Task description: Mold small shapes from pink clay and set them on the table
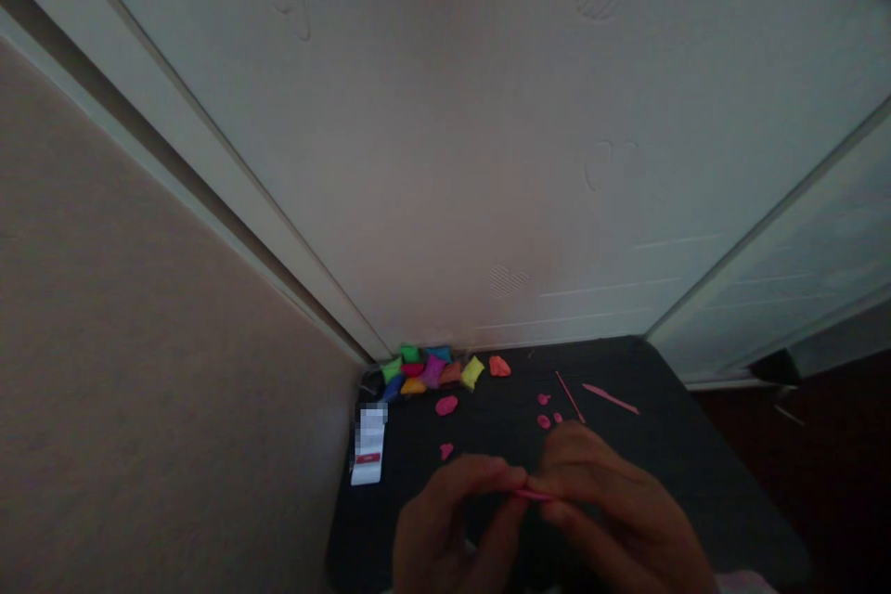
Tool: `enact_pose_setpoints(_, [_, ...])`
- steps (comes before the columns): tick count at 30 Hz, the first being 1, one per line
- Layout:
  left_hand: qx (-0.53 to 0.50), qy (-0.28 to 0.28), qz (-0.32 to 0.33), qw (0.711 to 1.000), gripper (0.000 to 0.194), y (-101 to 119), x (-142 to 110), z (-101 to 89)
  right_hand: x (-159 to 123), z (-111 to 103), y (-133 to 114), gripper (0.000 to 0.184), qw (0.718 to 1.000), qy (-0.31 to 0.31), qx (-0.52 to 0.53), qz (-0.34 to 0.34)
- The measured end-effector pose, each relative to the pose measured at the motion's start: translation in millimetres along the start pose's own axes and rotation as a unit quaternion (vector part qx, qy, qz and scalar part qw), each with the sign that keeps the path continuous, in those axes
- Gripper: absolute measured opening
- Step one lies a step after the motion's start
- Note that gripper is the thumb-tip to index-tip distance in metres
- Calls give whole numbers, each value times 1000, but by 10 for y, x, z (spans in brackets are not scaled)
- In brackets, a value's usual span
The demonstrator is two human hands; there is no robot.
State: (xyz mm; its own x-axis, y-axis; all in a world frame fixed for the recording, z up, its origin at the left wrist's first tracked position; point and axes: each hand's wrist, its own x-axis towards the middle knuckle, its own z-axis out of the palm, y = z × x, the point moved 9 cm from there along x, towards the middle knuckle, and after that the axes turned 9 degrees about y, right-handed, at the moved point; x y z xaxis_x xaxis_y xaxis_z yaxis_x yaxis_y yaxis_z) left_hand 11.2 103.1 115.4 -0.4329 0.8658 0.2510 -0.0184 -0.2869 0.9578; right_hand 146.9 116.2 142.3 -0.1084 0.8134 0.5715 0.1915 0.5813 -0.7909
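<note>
Between the fingertips of both hands sits a thin, flat piece of pink modelling clay (535,495). My left hand (456,515) pinches its left end, and my right hand (613,506) pinches its right end. Just beyond my right hand lie small pink clay pieces (544,422) on the dark table (418,520). A larger pink clay lump (446,406) rests farther left, with a smaller pink clay bit (446,452) nearer my left hand. Two pink modelling tools, a thin stick (571,397) and a flat blade-like one (611,398), lie beyond my right hand.
Several coloured clay packets (432,371) are piled at the table's back left. An orange clay lump (499,366) lies beside them. A phone with a lit screen (368,469) is at the left edge. A white panel (452,158) with heart reliefs rises behind; a wall (139,371) stands left.
</note>
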Motion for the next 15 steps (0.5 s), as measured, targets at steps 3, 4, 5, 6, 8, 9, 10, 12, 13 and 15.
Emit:
enact_pose_setpoints(3, [-68,19,-71,995,35,-115,46,20,-35,-33,81,21,999,29,0,36])
enact_pose_setpoints(4, [-96,20,-92,991,37,-157,57,45,-45,-43,104,21,998,40,-1,47])
enact_pose_setpoints(5, [-122,15,-110,986,39,-198,65,78,-54,-46,125,18,997,47,-1,57])
enact_pose_setpoints(6, [-142,4,-126,982,38,-240,70,118,-61,-46,150,14,996,53,-2,68])
enact_pose_setpoints(8, [-167,-25,-152,974,37,-325,71,189,-72,-46,197,8,994,63,-5,89])
enact_pose_setpoints(9, [-173,-37,-161,971,37,-365,70,210,-76,-50,220,7,993,68,-10,98])
enact_pose_setpoints(10, [-170,-47,-168,970,38,-405,67,220,-78,-52,237,7,992,71,-16,104])
enact_pose_setpoints(12, [-149,-59,-176,971,40,-471,61,216,-83,-52,263,6,991,70,-26,111])
enact_pose_setpoints(13, [-134,-60,-180,973,41,-501,59,202,-85,-44,273,5,991,65,-30,113])
enact_pose_setpoints(15, [-101,-68,-193,974,41,-552,48,187,-87,-28,287,5,992,52,-36,112])
